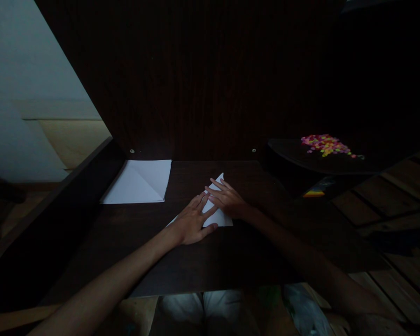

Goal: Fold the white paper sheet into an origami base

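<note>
A white sheet of paper (225,219), folded to a triangle with its point toward the back, lies on the dark wooden desk (154,261). My left hand (192,221) rests flat on its left part, fingers spread and thumb out along the near edge. Across the upper right of the folded paper, my right hand (227,200) lies with its fingers stretched out, pressing close to the left fingertips. Both hands cover much of the paper, so its full outline is hidden. Neither hand grips anything.
A stack of white paper (140,182) with a diagonal crease on top lies at the back left. On a curved side shelf (290,151) at the right sits a heap of small colourful pieces (327,144). A tall dark panel (196,84) closes the back; a raised side board (56,219) borders the left.
</note>
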`<state>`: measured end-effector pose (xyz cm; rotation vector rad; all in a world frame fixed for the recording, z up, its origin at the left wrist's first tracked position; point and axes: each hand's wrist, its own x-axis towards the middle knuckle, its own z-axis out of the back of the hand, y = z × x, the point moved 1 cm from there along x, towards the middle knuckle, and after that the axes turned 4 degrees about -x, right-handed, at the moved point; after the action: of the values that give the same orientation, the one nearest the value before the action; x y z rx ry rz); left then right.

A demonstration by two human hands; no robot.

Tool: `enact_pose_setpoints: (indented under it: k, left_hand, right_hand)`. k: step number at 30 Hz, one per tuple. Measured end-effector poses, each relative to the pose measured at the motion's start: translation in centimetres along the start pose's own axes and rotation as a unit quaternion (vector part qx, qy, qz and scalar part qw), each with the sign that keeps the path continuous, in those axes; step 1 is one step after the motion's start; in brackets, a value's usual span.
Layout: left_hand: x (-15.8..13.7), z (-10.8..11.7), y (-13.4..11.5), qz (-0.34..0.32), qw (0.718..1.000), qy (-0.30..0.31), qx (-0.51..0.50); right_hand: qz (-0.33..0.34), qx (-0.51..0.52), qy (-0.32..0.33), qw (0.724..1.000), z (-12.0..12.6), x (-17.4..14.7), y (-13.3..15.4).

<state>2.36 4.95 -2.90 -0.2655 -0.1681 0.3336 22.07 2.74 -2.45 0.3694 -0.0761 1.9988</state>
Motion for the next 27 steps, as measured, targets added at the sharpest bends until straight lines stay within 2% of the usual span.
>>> enact_pose_setpoints:
  k: [6, 22, 25, 27]
  left_hand:
    - [0.0, 0.2, -0.1, 0.009, 1.0, 0.009, -0.002]
    - [0.1, 0.2, -0.2, 0.011, 1.0, 0.007, 0.005]
    - [0.1, 0.4, -0.4, 0.012, 1.0, 0.008, 0.002]
    - [0.1, 0.4, -0.4, 0.01, 1.0, 0.01, 0.0]
  right_hand:
    - [-0.067, -0.068, 0.021, 0.995, 1.1, -0.2, -2.1]
    - [-0.16, -0.157, 0.014, 0.974, 1.6, 0.2, -5.0]
    - [-0.153, -0.157, -0.013, 0.976, 1.7, 0.4, -4.4]
    - [-0.109, -0.124, -0.023, 0.986, 1.4, 0.5, -3.3]
